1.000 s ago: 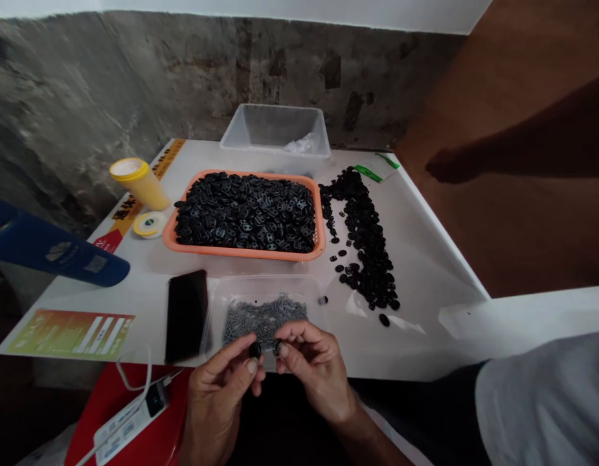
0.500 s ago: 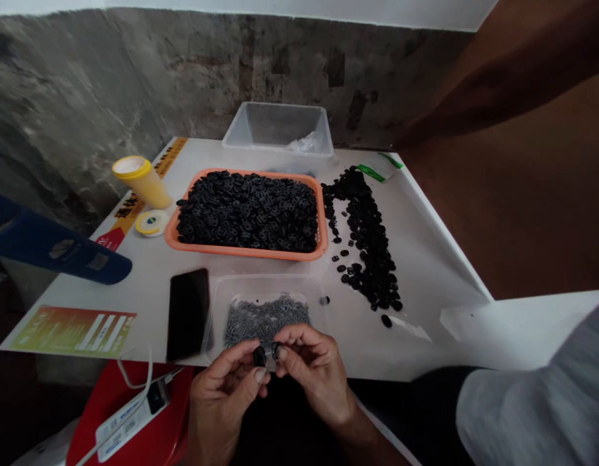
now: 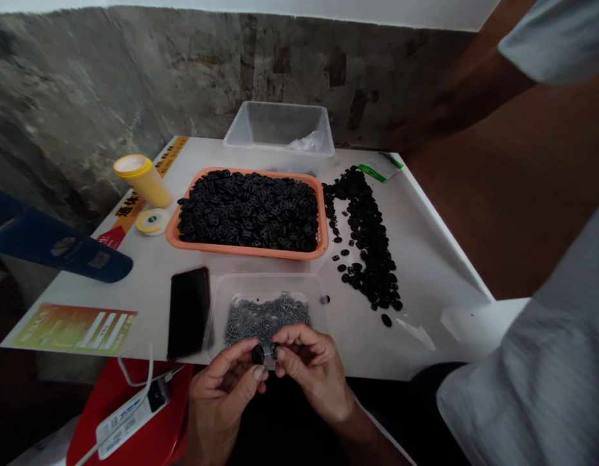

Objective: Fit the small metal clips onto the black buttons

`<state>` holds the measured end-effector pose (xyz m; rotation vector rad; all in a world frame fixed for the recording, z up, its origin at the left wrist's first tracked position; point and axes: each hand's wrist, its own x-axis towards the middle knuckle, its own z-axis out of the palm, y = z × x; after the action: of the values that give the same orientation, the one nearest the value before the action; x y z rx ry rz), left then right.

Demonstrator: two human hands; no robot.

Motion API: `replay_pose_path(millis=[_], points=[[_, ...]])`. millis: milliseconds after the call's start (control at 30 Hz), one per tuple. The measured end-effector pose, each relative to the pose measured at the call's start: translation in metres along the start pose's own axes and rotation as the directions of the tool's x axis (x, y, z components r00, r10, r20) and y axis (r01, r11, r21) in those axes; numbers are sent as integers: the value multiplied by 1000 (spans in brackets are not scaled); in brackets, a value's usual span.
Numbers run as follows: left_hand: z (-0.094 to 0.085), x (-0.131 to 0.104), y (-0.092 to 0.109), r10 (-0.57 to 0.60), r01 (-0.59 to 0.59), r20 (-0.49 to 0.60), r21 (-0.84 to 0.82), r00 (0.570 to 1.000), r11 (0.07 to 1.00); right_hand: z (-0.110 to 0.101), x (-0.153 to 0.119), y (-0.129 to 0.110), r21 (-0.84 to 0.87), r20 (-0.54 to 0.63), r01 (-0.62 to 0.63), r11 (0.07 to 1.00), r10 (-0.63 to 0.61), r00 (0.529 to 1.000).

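My left hand [image 3: 226,391] pinches a small black oval plastic piece [image 3: 257,354] between thumb and fingertips. Close beside it, my right hand [image 3: 318,372] pinches another small dark piece [image 3: 274,351]. A thin shiny strip, perhaps a metal pin, shows in the gap between the two pieces. Both hands are over the table's front edge, just before a clear plastic tub [image 3: 265,277] holding a heap of small grey metal pins [image 3: 267,316]. Behind the tub stands an orange basket [image 3: 245,252] full of black plastic pieces [image 3: 250,210]. More black pieces [image 3: 370,239] lie loose to its right.
A phone [image 3: 188,314], a blue bottle [image 3: 70,249], a yellow canister [image 3: 146,181] and its lid [image 3: 153,222] stand left. A clear bin [image 3: 280,129] is at the back. A power strip [image 3: 131,421] rests on a red stool [image 3: 92,395]. Another person's arm [image 3: 484,97] extends at right.
My two hands hold nearly the same pose, the left piece turned slightly and a shiny strip now showing between the pieces. At right, the other person's arm and grey sleeve have shifted.
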<state>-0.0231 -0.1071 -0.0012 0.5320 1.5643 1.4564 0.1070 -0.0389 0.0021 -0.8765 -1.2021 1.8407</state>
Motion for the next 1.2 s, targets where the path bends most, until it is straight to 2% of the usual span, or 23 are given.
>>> replay_pose_path(millis=[300,500,933,1100,1200], points=[[0,0,-1,27,-28,20,72,999,997,2,0,-3,-22,11,-37,999,37,999],[3,-2,5,123,-124,12,111,992,986,3,1,-4,7,24,-46,999,46,999],[-3,0,3,260,-274,87,231,962,934,5,-1,-3,46,51,-68,997,66,997],[-4,-1,3,308,-338,160,227,938,913,2,-2,-2,39,41,-91,995,90,995],[-4,-1,4,376,-417,203,230,904,879,0,-3,1,34,34,-68,997,67,997]])
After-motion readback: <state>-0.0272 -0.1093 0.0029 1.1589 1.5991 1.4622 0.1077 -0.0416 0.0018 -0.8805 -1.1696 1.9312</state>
